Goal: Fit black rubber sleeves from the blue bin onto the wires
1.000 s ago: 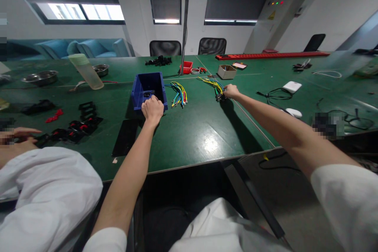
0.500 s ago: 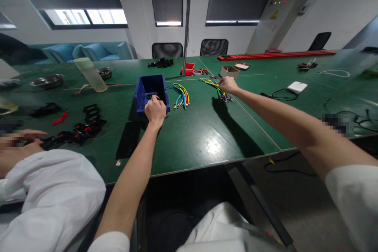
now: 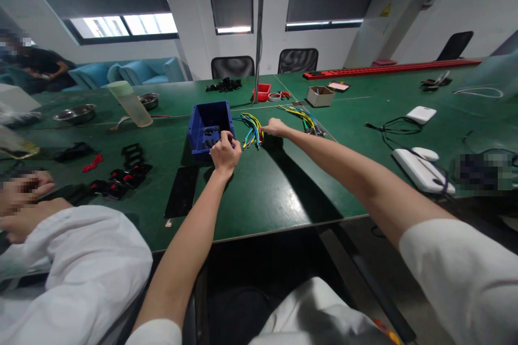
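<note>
My left hand [image 3: 225, 153] is closed at the front right corner of a blue plastic bin [image 3: 192, 135], its fingers curled around something dark and small that I cannot make out. Several small black parts [image 3: 210, 130] lie inside the bin. Just right of it is a bundle of yellow, blue and green cables [image 3: 253, 124] with metal ends. At that bundle's right edge my right hand [image 3: 275, 127] has its fingers pinched together; what they grip is hidden. A second bundle of similar cables [image 3: 303, 114] lies farther right, behind my right forearm.
A black phone-like slab [image 3: 181, 191] lies before the bin. To the left are black and red parts [image 3: 121, 178], a bottle [image 3: 129, 103] and a co-worker's hands [image 3: 32, 199]. Behind stand a small carton [image 3: 319, 97], a red tray [image 3: 263, 91] and a pole [image 3: 259, 38].
My right hand has moved left from the farther cable bundle to the one beside the bin. My left hand has drawn back from inside the bin to its front right corner.
</note>
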`<action>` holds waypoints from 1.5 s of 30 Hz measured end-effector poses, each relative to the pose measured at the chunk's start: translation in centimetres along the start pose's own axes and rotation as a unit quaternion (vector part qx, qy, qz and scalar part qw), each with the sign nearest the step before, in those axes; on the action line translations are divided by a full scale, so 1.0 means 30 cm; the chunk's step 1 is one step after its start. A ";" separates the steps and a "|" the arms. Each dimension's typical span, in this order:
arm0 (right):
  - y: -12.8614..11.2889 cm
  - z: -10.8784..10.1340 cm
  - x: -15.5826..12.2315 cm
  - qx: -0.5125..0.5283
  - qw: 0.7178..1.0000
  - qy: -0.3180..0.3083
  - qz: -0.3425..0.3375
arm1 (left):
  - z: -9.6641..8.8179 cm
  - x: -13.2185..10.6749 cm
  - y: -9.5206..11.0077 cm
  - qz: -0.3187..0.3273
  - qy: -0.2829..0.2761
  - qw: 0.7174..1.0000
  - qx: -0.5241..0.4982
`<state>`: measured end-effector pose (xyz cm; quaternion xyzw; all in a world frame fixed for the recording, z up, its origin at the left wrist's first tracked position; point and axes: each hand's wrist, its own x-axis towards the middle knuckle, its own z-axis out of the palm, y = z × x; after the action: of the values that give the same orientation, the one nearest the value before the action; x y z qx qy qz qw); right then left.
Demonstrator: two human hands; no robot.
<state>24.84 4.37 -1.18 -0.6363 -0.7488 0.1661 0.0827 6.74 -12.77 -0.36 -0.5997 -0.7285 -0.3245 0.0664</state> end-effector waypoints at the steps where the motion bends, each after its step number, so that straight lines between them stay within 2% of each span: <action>1: -0.014 0.013 0.002 -0.002 1.000 -0.003 0.002 | 0.006 -0.003 0.002 0.015 -0.005 1.000 -0.007; 5: -0.050 0.041 0.008 -0.015 1.000 0.008 0.015 | 0.024 -0.015 0.010 0.092 -0.046 0.994 -0.032; 10: -0.049 0.029 0.012 -0.001 0.998 -0.055 0.038 | 0.034 -0.025 0.024 0.156 -0.124 0.979 -0.034; 12: -0.041 0.022 0.006 0.006 0.997 -0.059 0.040 | 0.040 -0.029 0.028 0.172 -0.150 0.973 -0.026; 16: -0.036 0.008 -0.025 0.032 0.998 -0.030 0.033 | 0.058 -0.037 0.031 0.181 -0.192 0.965 0.000; 22: -0.014 -0.027 -0.106 0.074 0.995 0.049 -0.035 | 0.084 -0.047 0.026 0.188 -0.222 0.956 0.032; 26: 0.024 -0.018 -0.178 0.196 0.969 0.135 -0.065 | 0.082 -0.052 0.030 0.185 -0.225 0.956 0.037; 30: 0.054 0.052 -0.264 0.380 0.918 0.098 -0.057 | 0.077 -0.053 0.032 0.180 -0.225 0.957 0.029; 32: 0.068 0.101 -0.304 0.445 0.887 0.113 -0.050 | 0.076 -0.053 0.032 0.181 -0.223 0.957 0.026; 37: 0.103 0.183 -0.347 0.488 0.855 0.171 -0.044 | 0.082 -0.053 0.036 0.178 -0.231 0.956 0.030; 41: 0.117 0.188 -0.335 0.515 0.837 0.174 -0.061 | 0.092 -0.053 0.043 0.177 -0.235 0.955 0.044; 45: 0.116 0.176 -0.342 0.522 0.836 0.144 -0.091 | 0.103 -0.052 0.047 0.171 -0.235 0.954 0.069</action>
<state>28.09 -5.97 -6.41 -0.4442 -0.5852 0.4305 0.5243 9.36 -12.26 -2.98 -0.7684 -0.6309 -0.1070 -0.0108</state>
